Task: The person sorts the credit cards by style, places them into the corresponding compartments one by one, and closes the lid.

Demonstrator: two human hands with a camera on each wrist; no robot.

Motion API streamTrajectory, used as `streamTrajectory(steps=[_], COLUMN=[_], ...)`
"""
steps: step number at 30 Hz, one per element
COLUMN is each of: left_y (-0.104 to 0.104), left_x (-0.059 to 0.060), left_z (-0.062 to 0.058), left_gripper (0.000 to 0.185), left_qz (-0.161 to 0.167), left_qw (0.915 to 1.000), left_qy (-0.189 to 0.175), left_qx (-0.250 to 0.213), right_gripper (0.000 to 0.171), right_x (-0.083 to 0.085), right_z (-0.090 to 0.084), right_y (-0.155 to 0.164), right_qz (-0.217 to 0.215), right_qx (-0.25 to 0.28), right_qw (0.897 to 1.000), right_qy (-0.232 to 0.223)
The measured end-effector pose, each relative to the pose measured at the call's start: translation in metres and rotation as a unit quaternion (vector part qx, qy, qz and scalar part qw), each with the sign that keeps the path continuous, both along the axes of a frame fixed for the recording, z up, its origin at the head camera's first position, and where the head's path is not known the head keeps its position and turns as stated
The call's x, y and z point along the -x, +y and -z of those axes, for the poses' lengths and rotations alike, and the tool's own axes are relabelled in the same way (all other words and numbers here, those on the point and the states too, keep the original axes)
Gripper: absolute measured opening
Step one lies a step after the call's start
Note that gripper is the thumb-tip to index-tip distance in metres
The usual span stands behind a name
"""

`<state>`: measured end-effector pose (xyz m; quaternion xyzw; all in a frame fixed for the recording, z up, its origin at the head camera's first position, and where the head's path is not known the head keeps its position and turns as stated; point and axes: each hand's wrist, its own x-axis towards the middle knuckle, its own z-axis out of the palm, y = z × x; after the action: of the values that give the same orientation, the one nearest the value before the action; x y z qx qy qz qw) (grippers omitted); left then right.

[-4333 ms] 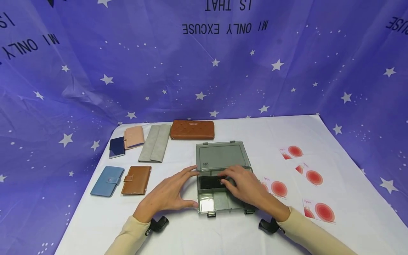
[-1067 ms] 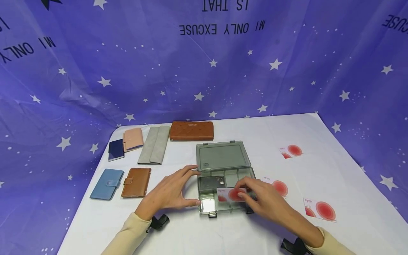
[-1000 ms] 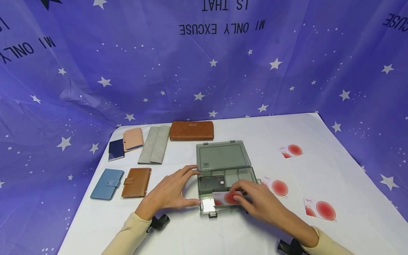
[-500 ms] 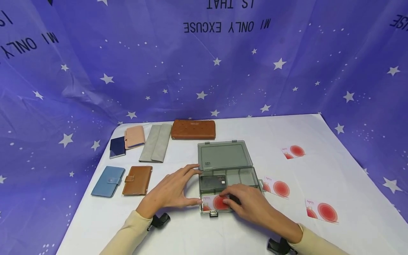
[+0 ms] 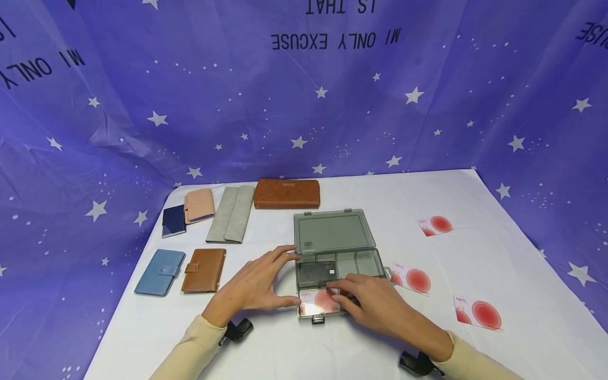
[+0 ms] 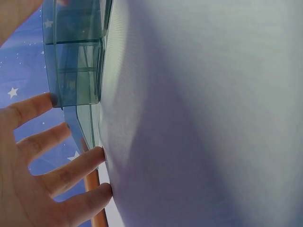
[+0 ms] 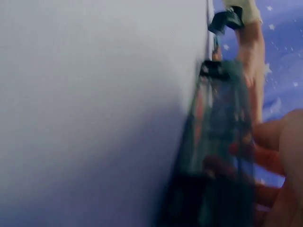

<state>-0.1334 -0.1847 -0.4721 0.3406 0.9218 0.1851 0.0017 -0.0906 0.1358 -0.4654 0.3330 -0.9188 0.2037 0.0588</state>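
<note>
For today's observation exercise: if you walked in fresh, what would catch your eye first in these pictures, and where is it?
At the table's centre lies an open grey translucent plastic compartment box, its lid folded back. The right hand presses a white card with a red circle into the near-left compartment, beside a black VIP card, while the left hand rests against the box's left side. Three more red-circle cards lie to the right, and six wallets to the left.

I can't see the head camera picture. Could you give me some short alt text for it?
A person's right hand presses a white card with a red circle into an open, clear compartment box on a white table, while the left hand steadies the box's side. Wallets lie to the left, three matching cards to the right.
</note>
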Motion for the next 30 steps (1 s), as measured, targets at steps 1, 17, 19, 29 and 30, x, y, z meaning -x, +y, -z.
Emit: streamTrajectory(steps=[1, 17, 19, 29, 30], left_y=[0.0, 0.0, 0.0, -0.001, -0.001], left_x=[0.0, 0.0, 0.0, 0.0, 0.0], left_z=[0.0, 0.002, 0.002, 0.002, 0.002], left_gripper=[0.095, 0.095, 0.094, 0.095, 0.095], left_qz=[0.001, 0.002, 0.001, 0.001, 0.001], left_qw=[1.0, 1.0, 1.0, 1.0, 1.0], left_qy=[0.0, 0.0, 0.0, 0.0, 0.0], left_qx=[0.0, -0.002, -0.003, -0.003, -0.003], right_gripper=[0.025, 0.041, 0.043, 0.055, 0.054], right_x=[0.002, 0.03, 0.027, 0.01, 0.01], right_z=[-0.002, -0.026, -0.021, -0.002, -0.001], right_y=[0.003, 0.123, 0.136, 0.162, 0.162], right_qz=[0.0, 0.129, 0.145, 0.194, 0.193], right_qx=[0.013, 0.03, 0.012, -0.043, -0.041], right_qw=[1.0, 0.99, 0.987, 0.971, 0.972], right_qy=[-0.005, -0.047, -0.072, -0.131, -0.128])
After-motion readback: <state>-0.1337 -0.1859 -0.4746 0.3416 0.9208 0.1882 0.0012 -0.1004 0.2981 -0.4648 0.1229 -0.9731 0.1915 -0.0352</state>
